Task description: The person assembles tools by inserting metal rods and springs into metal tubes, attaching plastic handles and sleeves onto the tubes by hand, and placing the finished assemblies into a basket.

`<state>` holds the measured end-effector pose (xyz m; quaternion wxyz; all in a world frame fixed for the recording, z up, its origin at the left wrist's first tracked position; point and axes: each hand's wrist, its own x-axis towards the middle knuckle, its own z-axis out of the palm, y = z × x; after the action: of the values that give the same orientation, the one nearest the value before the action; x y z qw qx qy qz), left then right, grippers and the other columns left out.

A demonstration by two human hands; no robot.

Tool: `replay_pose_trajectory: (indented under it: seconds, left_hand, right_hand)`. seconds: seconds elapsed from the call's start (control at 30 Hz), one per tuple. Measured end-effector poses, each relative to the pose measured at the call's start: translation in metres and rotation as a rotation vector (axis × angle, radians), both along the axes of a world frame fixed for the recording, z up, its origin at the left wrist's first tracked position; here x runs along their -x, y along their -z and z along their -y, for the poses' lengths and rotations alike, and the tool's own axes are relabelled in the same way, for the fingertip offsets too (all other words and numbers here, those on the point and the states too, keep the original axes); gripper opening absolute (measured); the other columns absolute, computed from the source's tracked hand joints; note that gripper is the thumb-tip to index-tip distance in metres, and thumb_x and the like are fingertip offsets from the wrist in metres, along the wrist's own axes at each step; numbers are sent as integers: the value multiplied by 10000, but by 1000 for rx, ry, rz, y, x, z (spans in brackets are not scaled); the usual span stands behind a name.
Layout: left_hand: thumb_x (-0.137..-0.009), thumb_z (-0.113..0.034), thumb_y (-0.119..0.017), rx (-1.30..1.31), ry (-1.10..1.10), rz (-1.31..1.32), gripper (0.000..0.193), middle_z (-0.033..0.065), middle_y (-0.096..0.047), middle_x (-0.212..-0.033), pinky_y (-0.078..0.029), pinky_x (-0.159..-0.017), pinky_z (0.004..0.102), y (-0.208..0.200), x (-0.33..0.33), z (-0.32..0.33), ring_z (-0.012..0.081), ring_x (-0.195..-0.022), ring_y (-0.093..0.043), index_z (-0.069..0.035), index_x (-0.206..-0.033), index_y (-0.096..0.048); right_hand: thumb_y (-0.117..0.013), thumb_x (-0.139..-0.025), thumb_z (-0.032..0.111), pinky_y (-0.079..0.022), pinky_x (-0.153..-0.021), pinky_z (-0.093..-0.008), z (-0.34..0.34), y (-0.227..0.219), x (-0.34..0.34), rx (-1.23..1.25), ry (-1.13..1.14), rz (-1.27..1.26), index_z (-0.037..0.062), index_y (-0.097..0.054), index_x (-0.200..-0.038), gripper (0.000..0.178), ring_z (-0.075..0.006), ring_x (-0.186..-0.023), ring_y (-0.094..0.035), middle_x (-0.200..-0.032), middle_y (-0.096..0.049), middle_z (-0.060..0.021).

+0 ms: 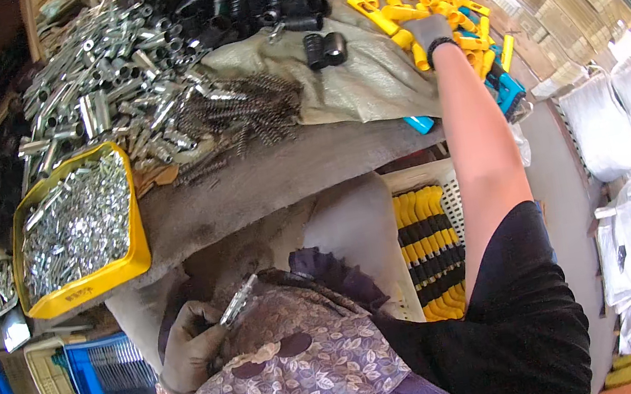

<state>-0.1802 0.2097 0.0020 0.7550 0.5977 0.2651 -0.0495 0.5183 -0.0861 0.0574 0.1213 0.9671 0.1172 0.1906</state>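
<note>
My left hand [193,345], in a grey glove, is closed around a short bundle of shiny metal pieces [239,299] above my lap. Far out on the right, my gloved right hand [429,31] reaches to a heap of yellow plastic handles [403,11] on the bench. Its fingers are hidden among the handles, so their grip does not show. Two black plastic sleeves [325,49] lie on the pale sheet [350,81] left of that hand. A patterned apron [306,384] covers my lap.
Metal tubes [97,109], black sleeves [222,2] and dark springs [237,114] are heaped across the bench. At its left edge a yellow tray [136,220] holds small metal parts. Below stand a crate of yellow-and-black handles [431,252] and a blue bin [112,385].
</note>
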Motion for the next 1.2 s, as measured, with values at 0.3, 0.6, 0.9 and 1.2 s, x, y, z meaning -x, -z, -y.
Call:
replay_pose_trajectory:
  seconds: [0.3, 0.6, 0.9, 1.2]
  left_hand:
    - [-889, -112, -597, 79, -65, 33, 167, -5, -515, -840, -433, -627, 229, -1, 32, -14, 74, -726, -491, -56, -1022, -514]
    - [-930, -184, -585, 124, -180, -2, 131, -13, -544, -732, -404, -475, 195, 6, 52, -17, 56, -555, -522, -74, -963, -522]
    - [-883, -156, -633, 136, -141, -67, 112, -17, -551, -790, -422, -576, 208, 3, 60, -22, 61, -655, -522, -84, -918, -554]
    - [-828, -196, -670, -1109, 218, 517, 368, 166, -552, -1025, -491, -802, 399, 49, 63, -28, 356, -908, -570, -21, -1134, -565]
  right_hand:
    - [-468, -965, 311, -394, -1046, -445, 32, -35, 55, 134, -324, 456, 128, -559, -1316, 406, -377, -1225, -503, -1349, -498, -253]
    - [-587, -930, 110, -477, -523, -205, -98, -5, 442, -1305, -787, -857, 21, -603, -1101, 194, -113, -688, -612, -946, -652, -83]
    - [-585, -932, 104, -462, -564, -172, -142, 57, 500, -1249, -691, -1586, 33, -644, -1035, 138, -38, -668, -581, -838, -661, -10]
    - [-696, -815, 70, -476, -745, -311, -156, 68, 548, -900, -1197, -1213, 27, -640, -943, 146, -188, -818, -612, -894, -644, -81]
